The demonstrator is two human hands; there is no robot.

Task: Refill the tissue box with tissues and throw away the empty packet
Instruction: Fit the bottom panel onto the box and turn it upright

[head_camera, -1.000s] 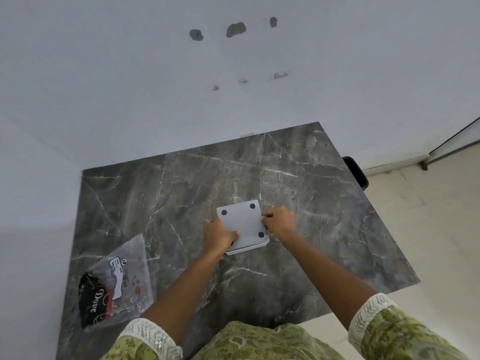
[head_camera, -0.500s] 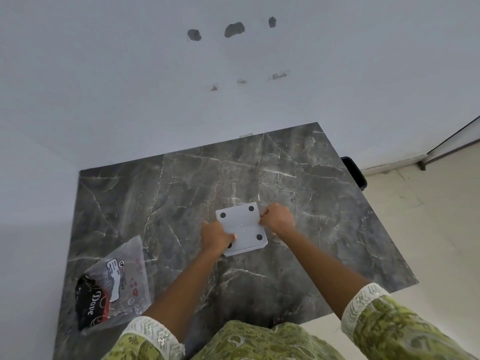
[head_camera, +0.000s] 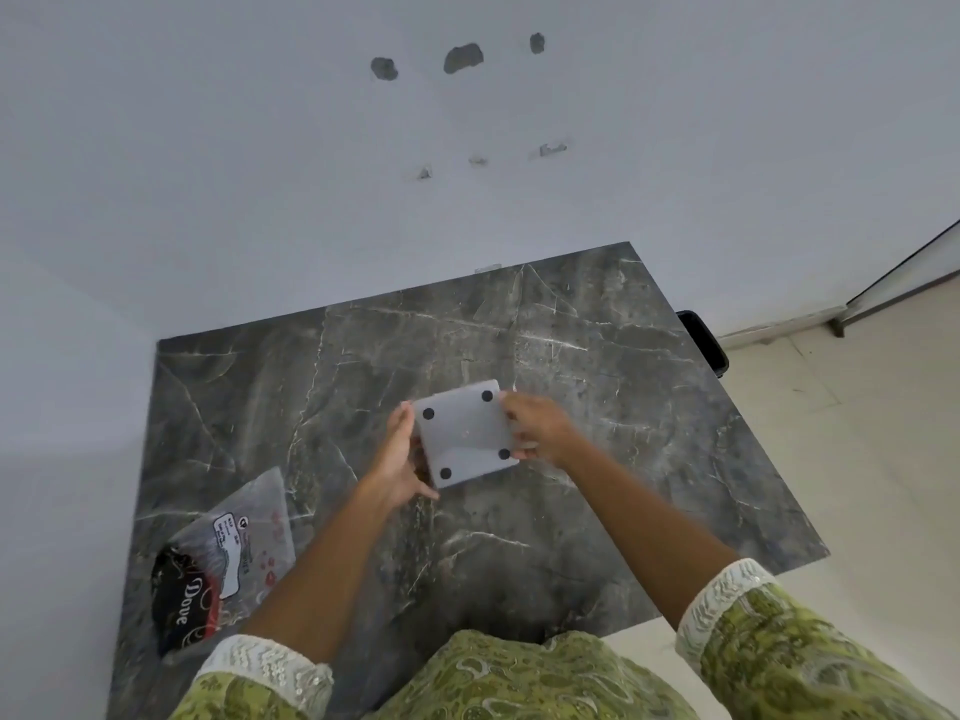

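A white square tissue box (head_camera: 465, 433) is upside down over the middle of the dark marble table (head_camera: 597, 459), its base with black round feet facing me. My left hand (head_camera: 400, 459) grips its left side and my right hand (head_camera: 540, 431) grips its right side. The box is tilted and lifted slightly off the table. The clear plastic tissue packet (head_camera: 223, 563), printed with a black and red label, lies flat at the table's near left corner.
A white wall runs along the table's far and left sides. A black bin (head_camera: 704, 343) stands on the floor just past the table's right edge. Pale floor tiles (head_camera: 857, 459) spread to the right.
Both hands have raised and tilted the upside-down box off the table, its base now turned more toward me. My left hand slid along the left side.
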